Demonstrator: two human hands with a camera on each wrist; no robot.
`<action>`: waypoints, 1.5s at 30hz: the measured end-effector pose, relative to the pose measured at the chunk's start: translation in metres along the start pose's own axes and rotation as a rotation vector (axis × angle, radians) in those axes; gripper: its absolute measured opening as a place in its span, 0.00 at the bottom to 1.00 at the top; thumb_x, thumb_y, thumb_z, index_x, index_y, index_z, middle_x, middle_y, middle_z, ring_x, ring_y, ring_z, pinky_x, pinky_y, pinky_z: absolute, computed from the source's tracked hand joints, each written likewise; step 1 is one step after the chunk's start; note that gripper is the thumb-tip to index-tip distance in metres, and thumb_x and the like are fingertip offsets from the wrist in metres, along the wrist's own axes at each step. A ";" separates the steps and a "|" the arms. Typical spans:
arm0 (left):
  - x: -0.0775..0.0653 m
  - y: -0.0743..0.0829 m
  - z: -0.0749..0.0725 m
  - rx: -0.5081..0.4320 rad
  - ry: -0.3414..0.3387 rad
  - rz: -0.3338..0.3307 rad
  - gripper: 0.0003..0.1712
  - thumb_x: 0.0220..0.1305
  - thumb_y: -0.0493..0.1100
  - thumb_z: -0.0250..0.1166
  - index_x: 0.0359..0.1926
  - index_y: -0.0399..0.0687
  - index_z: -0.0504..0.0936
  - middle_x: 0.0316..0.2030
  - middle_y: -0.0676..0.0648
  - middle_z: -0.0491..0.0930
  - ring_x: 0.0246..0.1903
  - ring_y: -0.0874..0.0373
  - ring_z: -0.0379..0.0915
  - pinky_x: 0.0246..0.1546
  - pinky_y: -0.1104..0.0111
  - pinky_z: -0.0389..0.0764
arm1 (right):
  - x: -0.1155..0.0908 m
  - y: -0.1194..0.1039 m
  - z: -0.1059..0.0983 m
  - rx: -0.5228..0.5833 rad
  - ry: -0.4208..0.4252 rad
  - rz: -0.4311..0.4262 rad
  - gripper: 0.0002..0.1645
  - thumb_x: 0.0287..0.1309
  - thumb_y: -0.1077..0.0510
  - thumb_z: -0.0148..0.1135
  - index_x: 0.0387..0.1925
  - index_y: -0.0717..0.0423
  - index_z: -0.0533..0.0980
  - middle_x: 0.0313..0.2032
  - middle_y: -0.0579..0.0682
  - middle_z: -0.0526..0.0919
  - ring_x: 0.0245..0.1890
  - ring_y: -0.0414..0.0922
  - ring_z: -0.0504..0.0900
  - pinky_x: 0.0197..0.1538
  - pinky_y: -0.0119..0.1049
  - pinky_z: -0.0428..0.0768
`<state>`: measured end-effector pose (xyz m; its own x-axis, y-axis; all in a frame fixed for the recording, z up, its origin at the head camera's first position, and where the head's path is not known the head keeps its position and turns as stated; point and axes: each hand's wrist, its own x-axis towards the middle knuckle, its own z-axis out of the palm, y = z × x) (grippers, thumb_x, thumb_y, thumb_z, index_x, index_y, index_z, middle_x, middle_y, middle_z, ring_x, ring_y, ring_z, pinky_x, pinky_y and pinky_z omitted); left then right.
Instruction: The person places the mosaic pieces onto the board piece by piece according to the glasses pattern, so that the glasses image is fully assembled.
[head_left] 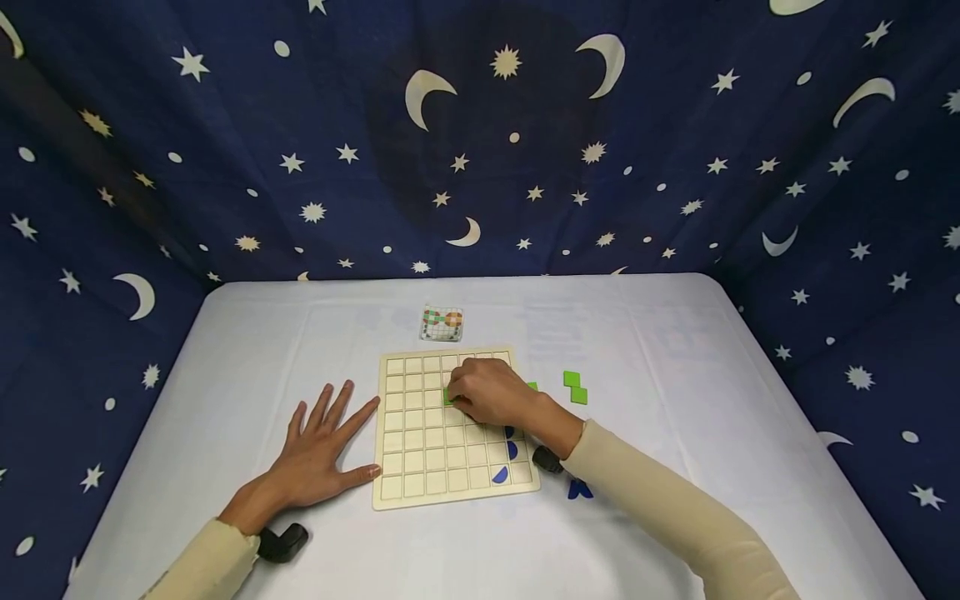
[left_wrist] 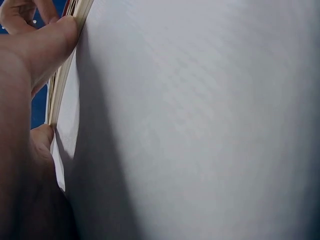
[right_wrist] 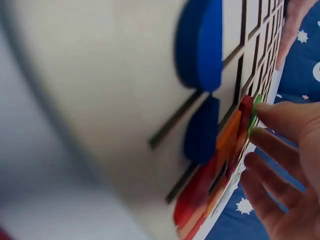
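Our right hand (head_left: 491, 392) pinched a green tile (head_left: 447, 397) on the grid board (head_left: 413, 461), perhaps for fine control; our left hand (head_left: 318, 450), fingers spread, touched the board's left edge, likely steadying it. Loose green tiles (head_left: 572, 379) lay right of the board.

From my head view, the right hand (head_left: 491, 392) covers much of the far right of the grid board (head_left: 414, 439), hiding the red and orange pieces (right_wrist: 192, 200) and most of the green tile (head_left: 447, 397) at the fingertips. The pattern card (head_left: 442, 323) is too small for me to read. My right wrist view blurs the board's near corner, and my left wrist view crops the left hand (left_wrist: 17, 100).
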<state>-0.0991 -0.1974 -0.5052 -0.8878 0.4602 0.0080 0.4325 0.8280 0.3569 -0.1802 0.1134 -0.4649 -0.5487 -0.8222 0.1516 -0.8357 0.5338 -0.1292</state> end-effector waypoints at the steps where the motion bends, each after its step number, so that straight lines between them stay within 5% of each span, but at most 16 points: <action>1: 0.000 0.000 0.000 0.002 0.000 0.001 0.53 0.56 0.75 0.60 0.77 0.62 0.55 0.76 0.36 0.42 0.73 0.35 0.30 0.64 0.36 0.33 | -0.002 0.000 0.000 0.004 0.016 0.006 0.07 0.62 0.59 0.65 0.34 0.44 0.87 0.39 0.42 0.84 0.41 0.41 0.80 0.40 0.33 0.78; 6: 0.002 0.000 0.000 0.009 0.004 0.009 0.53 0.56 0.75 0.60 0.76 0.61 0.56 0.76 0.36 0.43 0.73 0.35 0.30 0.64 0.35 0.33 | -0.020 0.007 -0.008 0.074 0.074 0.130 0.08 0.61 0.57 0.67 0.42 0.48 0.86 0.47 0.46 0.83 0.48 0.43 0.78 0.48 0.37 0.78; 14: 0.000 0.000 0.000 0.009 0.003 0.010 0.53 0.56 0.76 0.59 0.77 0.62 0.55 0.76 0.36 0.42 0.73 0.35 0.31 0.64 0.36 0.34 | -0.068 0.027 -0.015 0.111 0.052 0.403 0.11 0.57 0.55 0.70 0.42 0.49 0.86 0.44 0.44 0.82 0.45 0.42 0.76 0.48 0.39 0.78; 19: -0.002 0.001 0.000 0.006 0.010 0.005 0.53 0.56 0.75 0.60 0.77 0.62 0.55 0.76 0.36 0.42 0.73 0.35 0.30 0.64 0.36 0.34 | -0.090 0.032 -0.013 0.145 0.031 0.467 0.11 0.54 0.58 0.72 0.41 0.53 0.86 0.45 0.46 0.83 0.48 0.44 0.77 0.52 0.41 0.78; 25: -0.002 -0.001 0.002 0.007 0.004 -0.003 0.53 0.56 0.76 0.59 0.77 0.61 0.55 0.76 0.36 0.42 0.73 0.35 0.30 0.64 0.35 0.33 | -0.089 0.041 -0.015 0.105 0.042 0.424 0.09 0.47 0.60 0.75 0.35 0.52 0.87 0.35 0.43 0.85 0.37 0.40 0.80 0.45 0.38 0.80; 31: 0.000 -0.001 0.002 0.011 0.007 0.006 0.53 0.56 0.76 0.59 0.77 0.61 0.56 0.76 0.36 0.42 0.73 0.35 0.30 0.63 0.35 0.34 | -0.065 0.048 -0.020 0.100 0.085 0.387 0.09 0.44 0.58 0.74 0.32 0.49 0.87 0.32 0.40 0.84 0.32 0.38 0.76 0.38 0.36 0.77; 41: 0.001 0.000 0.001 0.015 -0.006 0.003 0.53 0.56 0.76 0.58 0.77 0.62 0.55 0.76 0.36 0.42 0.73 0.35 0.30 0.64 0.35 0.33 | 0.011 0.013 -0.001 0.136 0.122 0.067 0.05 0.54 0.55 0.69 0.35 0.47 0.86 0.36 0.41 0.84 0.35 0.37 0.79 0.37 0.32 0.78; 45: 0.001 0.000 0.001 0.017 -0.007 -0.005 0.53 0.56 0.76 0.58 0.77 0.62 0.55 0.76 0.36 0.42 0.73 0.35 0.30 0.64 0.35 0.33 | 0.028 0.001 0.005 0.102 0.072 -0.028 0.04 0.57 0.56 0.68 0.34 0.46 0.87 0.37 0.41 0.84 0.37 0.37 0.81 0.37 0.32 0.78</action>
<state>-0.0998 -0.1970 -0.5059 -0.8886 0.4587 -0.0006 0.4311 0.8356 0.3405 -0.1956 0.0901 -0.4654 -0.5285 -0.8182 0.2262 -0.8459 0.4850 -0.2221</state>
